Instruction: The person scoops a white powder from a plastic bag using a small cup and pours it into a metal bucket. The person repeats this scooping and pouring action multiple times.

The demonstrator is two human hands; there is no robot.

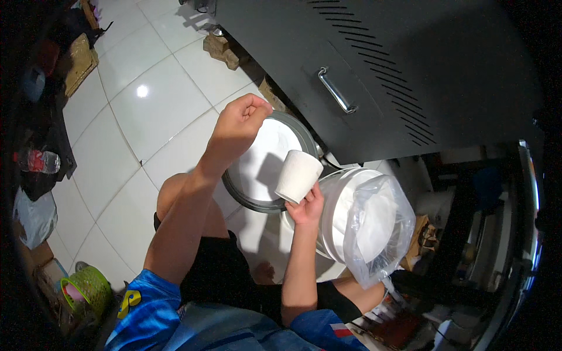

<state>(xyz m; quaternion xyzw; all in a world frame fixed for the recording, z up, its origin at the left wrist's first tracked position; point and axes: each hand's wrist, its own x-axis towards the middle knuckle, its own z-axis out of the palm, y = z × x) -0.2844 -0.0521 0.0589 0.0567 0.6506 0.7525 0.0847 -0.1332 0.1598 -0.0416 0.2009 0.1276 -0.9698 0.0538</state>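
My right hand [307, 207] grips a white cup [299, 175] from below, its surface dusty-looking. The cup leans over the near right side of a round, dark-rimmed tub [255, 205] and casts a shadow inside it. White powder-like material [257, 167] covers the inside of the tub. Above the tub's far left edge, my left hand [242, 119] is closed with the fingers curled in. Whether something small is pinched in it cannot be seen. To the right of my right hand stands a white bucket [331, 219] lined with a clear plastic bag [404, 234], holding similar white material [372, 216].
A large black metal cabinet [374, 52] with a chrome handle [336, 90] rises beyond the tub. White tiles [158, 105] cover the floor. On the left are a green basket [88, 291], a plastic bag [35, 216] and a bottle [42, 161]. My bent knees flank the tub's near side.
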